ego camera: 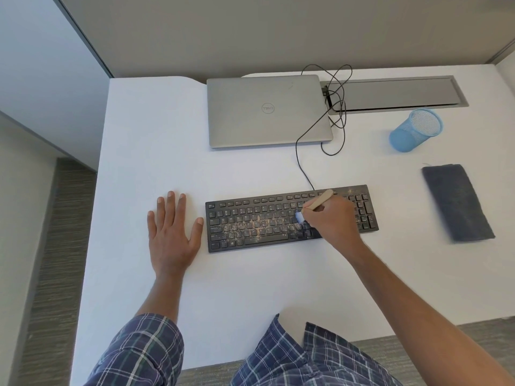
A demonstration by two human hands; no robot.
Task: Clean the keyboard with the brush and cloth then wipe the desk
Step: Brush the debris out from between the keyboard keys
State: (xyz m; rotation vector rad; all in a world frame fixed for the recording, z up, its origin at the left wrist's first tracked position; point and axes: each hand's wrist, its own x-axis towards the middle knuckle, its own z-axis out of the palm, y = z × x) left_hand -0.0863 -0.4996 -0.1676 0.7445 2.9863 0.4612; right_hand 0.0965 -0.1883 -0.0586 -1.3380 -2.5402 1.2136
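Gripping the brush [320, 201] on the keyboard [250, 222], right hand [333, 222]; left hand [172, 234] flat on desk [250, 288].

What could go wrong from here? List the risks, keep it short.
1. The brush in the right hand may push the crumbs down between the keys of the keyboard rather than off it.
2. The left hand lies flat on the desk beside the keyboard, not holding it, so strokes may slide it and tug its cable.

Right hand [333, 218] grips brush [316, 204] on crumb-dusted keyboard [250, 227], left hand [172, 229] flat on desk [250, 288]
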